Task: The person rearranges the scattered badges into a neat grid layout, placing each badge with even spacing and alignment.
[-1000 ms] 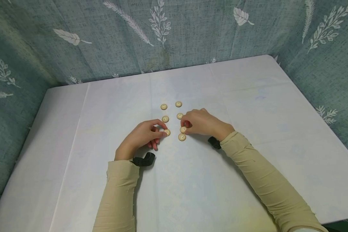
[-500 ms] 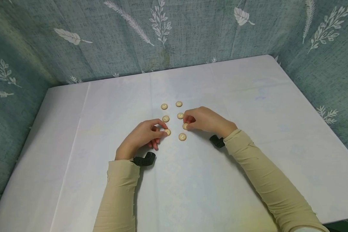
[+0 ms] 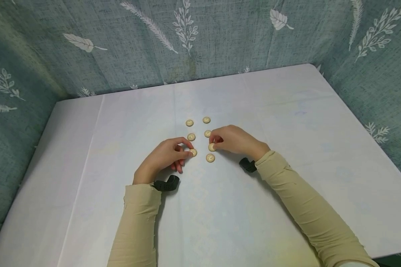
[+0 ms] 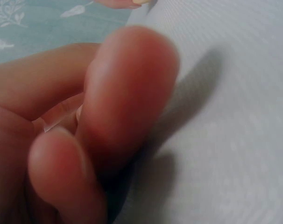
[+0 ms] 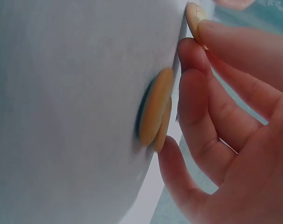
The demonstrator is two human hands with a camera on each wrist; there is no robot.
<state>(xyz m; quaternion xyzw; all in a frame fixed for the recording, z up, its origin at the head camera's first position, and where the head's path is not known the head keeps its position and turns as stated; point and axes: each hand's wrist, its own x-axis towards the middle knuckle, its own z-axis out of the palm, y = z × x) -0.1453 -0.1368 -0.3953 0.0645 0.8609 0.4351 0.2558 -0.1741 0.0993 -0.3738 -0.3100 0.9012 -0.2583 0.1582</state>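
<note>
In the head view, several round, pale tan buttons stand in two short columns. My left hand (image 3: 167,155) pinches the nearest button of the left column (image 3: 194,152) between thumb and forefinger; in the left wrist view blurred fingertips (image 4: 132,84) fill the middle and hide that button. Between the thumb and a finger of my right hand (image 3: 235,140) is another button (image 3: 212,147), seen tilted in the right wrist view (image 5: 195,21). Just nearer than it, a loose button (image 3: 210,158) lies on the cloth. Beyond my right fingers lies one more button (image 3: 208,134).
Farther off on the white-covered table (image 3: 270,207) lie other buttons: two on the left (image 3: 189,122) (image 3: 191,137) and one at the back right (image 3: 206,119). A green leaf-patterned curtain (image 3: 214,40) hangs behind the table. Dark wrist cameras (image 3: 167,183) sit under both wrists.
My right hand first draws its button away to the right and back from the loose one, then shifts slightly left and nearer again. My left hand stays in place.
</note>
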